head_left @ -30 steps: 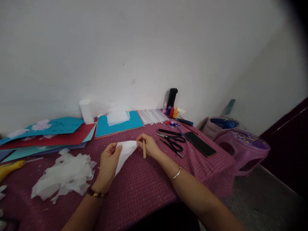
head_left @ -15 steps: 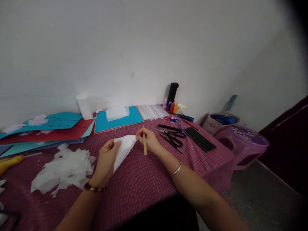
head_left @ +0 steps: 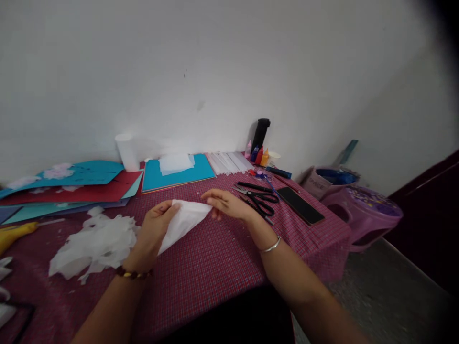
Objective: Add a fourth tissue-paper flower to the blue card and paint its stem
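A thin white folded sheet (head_left: pixel 184 220) is pinched at its upper left corner between the thumb and fingers of my left hand (head_left: pixel 157 227). The sheet tapers to a point on the right, where my right hand (head_left: pixel 225 204) hovers with its fingers stretched out and apart. Whether those fingertips touch the sheet's tip cannot be told. The wooden stick is not visible now. A pile of white tissue pieces (head_left: pixel 98 241) lies left of my left hand. Black-handled scissors (head_left: pixel 260 198) rest to the right of my right hand.
Blue sheets (head_left: pixel 175 179) and a white roll (head_left: pixel 127 153) are along the wall. Small paint bottles (head_left: pixel 258 155) stand near a black object (head_left: pixel 261 134). A phone (head_left: pixel 300 205) lies on the right, a yellow glue gun (head_left: pixel 16 234) on the left. Beyond the table is a pink stool (head_left: pixel 362 215).
My right hand has opened, and the wooden stick it held is out of sight. My left hand has shifted slightly left with the sheet, which is spread a little wider.
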Demonstrator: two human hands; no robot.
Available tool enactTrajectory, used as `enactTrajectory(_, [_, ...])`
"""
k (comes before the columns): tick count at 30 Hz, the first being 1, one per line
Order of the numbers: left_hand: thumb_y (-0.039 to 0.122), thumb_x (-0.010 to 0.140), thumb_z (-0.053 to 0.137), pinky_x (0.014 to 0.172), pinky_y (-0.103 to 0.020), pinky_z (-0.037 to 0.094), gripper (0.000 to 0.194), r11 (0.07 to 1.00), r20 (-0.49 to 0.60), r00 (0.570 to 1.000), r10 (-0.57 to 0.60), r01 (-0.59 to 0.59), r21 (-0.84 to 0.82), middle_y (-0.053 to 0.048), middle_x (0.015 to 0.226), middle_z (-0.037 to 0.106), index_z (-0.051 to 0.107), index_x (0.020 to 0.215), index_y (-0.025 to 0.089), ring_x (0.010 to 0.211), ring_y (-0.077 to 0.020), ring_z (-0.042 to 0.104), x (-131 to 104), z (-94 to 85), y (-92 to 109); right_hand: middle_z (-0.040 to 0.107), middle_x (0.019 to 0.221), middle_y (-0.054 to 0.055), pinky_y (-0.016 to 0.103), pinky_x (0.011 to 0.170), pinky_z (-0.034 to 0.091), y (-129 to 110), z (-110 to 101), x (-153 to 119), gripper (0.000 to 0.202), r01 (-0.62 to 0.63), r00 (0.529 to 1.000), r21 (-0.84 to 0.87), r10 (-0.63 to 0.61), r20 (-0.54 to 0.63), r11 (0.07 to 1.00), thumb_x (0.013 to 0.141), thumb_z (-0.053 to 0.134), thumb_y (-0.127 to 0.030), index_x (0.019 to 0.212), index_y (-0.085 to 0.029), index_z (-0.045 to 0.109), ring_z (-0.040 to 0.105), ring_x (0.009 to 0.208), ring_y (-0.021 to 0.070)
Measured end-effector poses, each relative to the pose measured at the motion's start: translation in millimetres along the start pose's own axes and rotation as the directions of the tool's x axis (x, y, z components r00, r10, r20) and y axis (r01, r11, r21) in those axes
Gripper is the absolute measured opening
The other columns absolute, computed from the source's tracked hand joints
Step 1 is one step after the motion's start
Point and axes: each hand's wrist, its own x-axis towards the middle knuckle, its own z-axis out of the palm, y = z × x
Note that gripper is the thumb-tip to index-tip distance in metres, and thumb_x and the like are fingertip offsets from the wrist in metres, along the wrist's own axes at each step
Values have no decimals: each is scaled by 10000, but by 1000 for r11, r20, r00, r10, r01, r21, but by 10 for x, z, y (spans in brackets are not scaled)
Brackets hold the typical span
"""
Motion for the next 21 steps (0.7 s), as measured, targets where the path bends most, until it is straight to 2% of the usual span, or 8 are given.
enactTrajectory(3, [432, 604, 796, 470, -200, 410, 343, 994, 103, 993, -61, 51, 93, 1, 636, 654, 695, 774, 152, 513, -114, 541, -14, -13, -7, 572, 696, -16, 170, 411, 350, -99, -94, -54, 403, 59, 996, 12, -58, -64, 998, 959, 378, -452, 1120, -168, 615, 463, 461, 51])
enactTrajectory(5, [425, 611, 795, 447, -199, 381, 319, 987, 166, 981, -102, 79, 144, -2, 616, 644, 701, 745, 151, 494, -113, 524, -34, 4, -28, 552, 676, -15, 174, 408, 336, -142, -86, -69, 466, 108, 985, 108, -91, -148, 988, 970, 330, -488, 1046, -163, 656, 434, 458, 45])
enactTrajectory(6, [419, 613, 794, 436, -199, 364, 306, 983, 194, 974, -119, 87, 164, 0, 598, 632, 701, 730, 152, 480, -110, 508, -45, 18, -41, 562, 672, -13, 177, 416, 350, -157, -58, -72, 460, 104, 986, 181, -77, -147, 978, 964, 348, -494, 1014, -164, 664, 445, 462, 47])
enactTrajectory(9, [412, 607, 791, 421, -204, 319, 279, 977, 247, 960, -131, 83, 197, 7, 562, 601, 699, 689, 161, 455, -105, 470, -68, 62, -76, 664, 773, 14, 209, 541, 473, -180, 83, -73, 342, -11, 1000, 372, 10, 3, 928, 904, 505, -463, 1045, -184, 645, 581, 574, 80])
enactTrajectory(12, [405, 617, 779, 459, -218, 343, 257, 979, 258, 961, -97, 46, 198, -12, 632, 638, 717, 719, 178, 508, -122, 501, -64, 81, -100, 709, 849, 34, 275, 698, 526, -174, 229, -69, 307, -108, 990, 454, 57, 126, 885, 816, 649, -400, 1027, -177, 650, 654, 731, 129])
enactTrajectory(14, [402, 623, 770, 490, -227, 364, 247, 982, 258, 964, -70, 21, 188, -19, 669, 653, 721, 734, 187, 542, -132, 518, -49, 77, -110, 696, 775, 17, 259, 682, 517, -154, 297, -60, 272, -96, 994, 463, 60, 92, 881, 789, 680, -390, 947, -168, 681, 636, 702, 119])
enactTrajectory(17, [400, 623, 763, 520, -240, 393, 246, 986, 260, 965, -45, 0, 168, -23, 675, 655, 721, 741, 189, 564, -146, 532, -27, 68, -114, 636, 652, -22, 195, 550, 448, -111, 354, -41, 262, -38, 999, 432, 49, -15, 901, 799, 664, -414, 882, -172, 720, 532, 553, 69])
enactTrajectory(21, [391, 620, 757, 552, -247, 416, 245, 990, 269, 963, -30, -9, 142, -35, 724, 671, 717, 741, 182, 606, -157, 549, -14, 78, -118, 659, 686, -7, 182, 547, 421, -69, 399, -26, 318, -15, 997, 436, 49, -67, 900, 777, 673, -465, 847, -159, 724, 521, 546, 56])
